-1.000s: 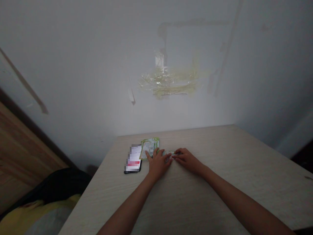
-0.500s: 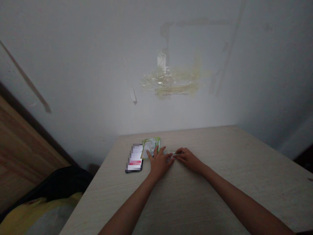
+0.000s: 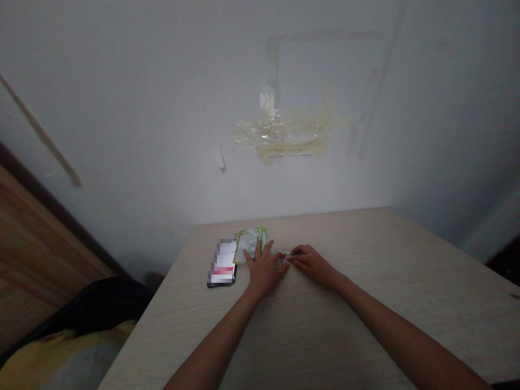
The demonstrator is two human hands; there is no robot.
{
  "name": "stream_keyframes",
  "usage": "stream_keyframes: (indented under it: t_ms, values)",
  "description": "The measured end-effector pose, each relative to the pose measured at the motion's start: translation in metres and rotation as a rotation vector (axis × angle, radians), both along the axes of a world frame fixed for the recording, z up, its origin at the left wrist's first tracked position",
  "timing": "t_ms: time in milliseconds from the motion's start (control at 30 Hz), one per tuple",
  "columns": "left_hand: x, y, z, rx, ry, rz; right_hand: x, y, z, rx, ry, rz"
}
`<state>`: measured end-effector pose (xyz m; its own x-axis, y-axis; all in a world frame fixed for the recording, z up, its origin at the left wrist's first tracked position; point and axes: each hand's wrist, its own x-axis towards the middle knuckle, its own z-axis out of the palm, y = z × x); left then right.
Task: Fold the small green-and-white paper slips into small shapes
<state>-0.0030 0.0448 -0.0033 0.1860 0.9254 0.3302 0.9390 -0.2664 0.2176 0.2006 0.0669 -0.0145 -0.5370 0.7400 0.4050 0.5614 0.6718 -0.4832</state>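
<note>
On the table, my left hand (image 3: 265, 272) rests with its outer fingers spread, some of them on a green-and-white printed packet (image 3: 245, 248). Its thumb and forefinger close on a small flat whitish-green piece (image 3: 279, 262), mostly covered by my hands. My right hand (image 3: 311, 264) pinches the right end of that same piece, fingers bent together. What exactly the piece is I cannot make out. Left of my left hand lies a phone (image 3: 223, 273) with its screen lit and partly blurred; the packet overlaps its upper right edge.
The pale wood-grain table (image 3: 349, 227) meets a grey wall (image 3: 162, 108) at its far edge. Clear yellowed tape (image 3: 280, 135) sticks to the wall. A yellow and grey cloth (image 3: 60, 357) and dark fabric (image 3: 101, 303) lie left of the table, by a wooden panel (image 3: 24, 227).
The whole view has shifted very slightly. Both hands keep nearly the same place and grip on the small piece; the packet and phone have not visibly moved.
</note>
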Motion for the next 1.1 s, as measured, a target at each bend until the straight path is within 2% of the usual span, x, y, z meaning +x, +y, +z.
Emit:
stream_keyframes:
  t_ms: [267,533,800,1100]
  values:
    - [0.002,0.003,0.005,-0.067,0.037,-0.001,-0.002,-0.002,0.002,0.02,-0.011,-0.005]
    - [0.003,-0.001,-0.002,0.009,0.007,-0.02,-0.001,-0.001,0.002,-0.004,-0.026,0.006]
    - [-0.003,-0.007,0.005,0.024,-0.043,-0.091,0.0,0.004,-0.001,-0.01,-0.008,0.026]
    - [-0.008,-0.004,0.005,-0.002,-0.102,-0.123,0.0,0.002,-0.001,0.011,-0.016,0.016]
